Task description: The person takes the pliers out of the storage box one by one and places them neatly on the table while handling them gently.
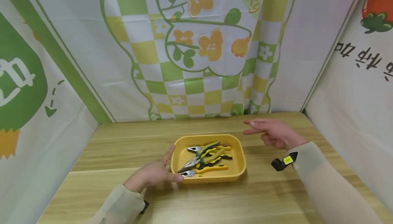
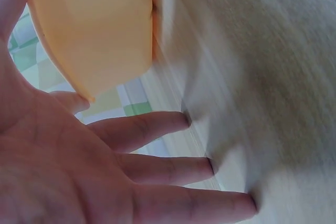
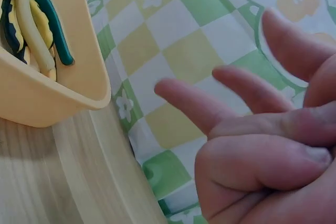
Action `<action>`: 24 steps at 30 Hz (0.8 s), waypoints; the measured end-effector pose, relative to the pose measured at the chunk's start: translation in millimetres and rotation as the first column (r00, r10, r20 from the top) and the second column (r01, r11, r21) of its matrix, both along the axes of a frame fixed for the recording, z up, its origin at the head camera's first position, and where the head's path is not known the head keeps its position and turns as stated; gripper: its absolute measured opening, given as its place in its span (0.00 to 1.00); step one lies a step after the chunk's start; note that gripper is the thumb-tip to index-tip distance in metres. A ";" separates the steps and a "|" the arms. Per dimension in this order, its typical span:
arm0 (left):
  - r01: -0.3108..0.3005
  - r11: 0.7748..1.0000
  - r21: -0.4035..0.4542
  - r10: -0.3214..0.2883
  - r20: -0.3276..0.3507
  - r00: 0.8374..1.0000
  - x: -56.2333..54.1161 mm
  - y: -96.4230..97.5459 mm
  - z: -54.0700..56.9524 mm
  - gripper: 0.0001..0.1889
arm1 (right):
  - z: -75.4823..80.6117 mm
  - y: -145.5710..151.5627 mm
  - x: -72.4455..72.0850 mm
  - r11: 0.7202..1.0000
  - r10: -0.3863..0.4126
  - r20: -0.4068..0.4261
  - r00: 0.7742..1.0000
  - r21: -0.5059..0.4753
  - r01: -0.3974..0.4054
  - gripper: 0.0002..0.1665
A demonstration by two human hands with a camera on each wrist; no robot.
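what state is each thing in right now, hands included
Yellow tray: upright, uncovered, pliers inside
Pliers: several, overlapping in a loose pile
Left hand: touching the tray's left end, other fingers spread in the left wrist view
Right hand: clear of the tray, holding nothing, some fingers extended and others curled
Wooden table: bearing the tray
Patterned cloth: hanging behind the table

Apparently wooden table (image 1: 221,200) beneath 1 yellow tray (image 1: 212,180)
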State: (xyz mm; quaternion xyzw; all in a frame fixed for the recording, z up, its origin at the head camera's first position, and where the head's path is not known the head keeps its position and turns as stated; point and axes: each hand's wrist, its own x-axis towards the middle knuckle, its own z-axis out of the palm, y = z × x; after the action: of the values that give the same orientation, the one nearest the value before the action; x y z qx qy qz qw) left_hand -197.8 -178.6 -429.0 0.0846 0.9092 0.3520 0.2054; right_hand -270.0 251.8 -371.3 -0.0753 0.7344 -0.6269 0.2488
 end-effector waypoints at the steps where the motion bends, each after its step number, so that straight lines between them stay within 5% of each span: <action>1: 0.004 1.000 -0.001 -0.004 -0.002 1.000 -0.4 0.0 -0.2 0.70 | 1.5 -1.0 -3.3 1.000 0.015 0.006 1.000 0.020 -0.015 0.40; 11: 0.015 1.000 -0.013 -0.015 -0.010 1.000 -1.3 1.3 0.7 0.70 | 10.5 -29.2 -34.2 0.965 0.216 0.070 0.974 0.135 -0.224 0.31; 24: 0.003 1.000 -0.031 -0.004 -0.021 1.000 0.6 1.9 -0.8 0.73 | 11.2 -80.4 -52.7 0.835 0.404 0.100 0.909 0.366 -0.412 0.28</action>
State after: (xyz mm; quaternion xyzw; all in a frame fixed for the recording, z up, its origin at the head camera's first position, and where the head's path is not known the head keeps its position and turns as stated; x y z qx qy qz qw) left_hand -197.2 -176.7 -429.8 0.0869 0.9166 0.3365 0.1977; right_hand -322.7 171.4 -360.1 -0.1747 0.8061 -0.4062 0.3933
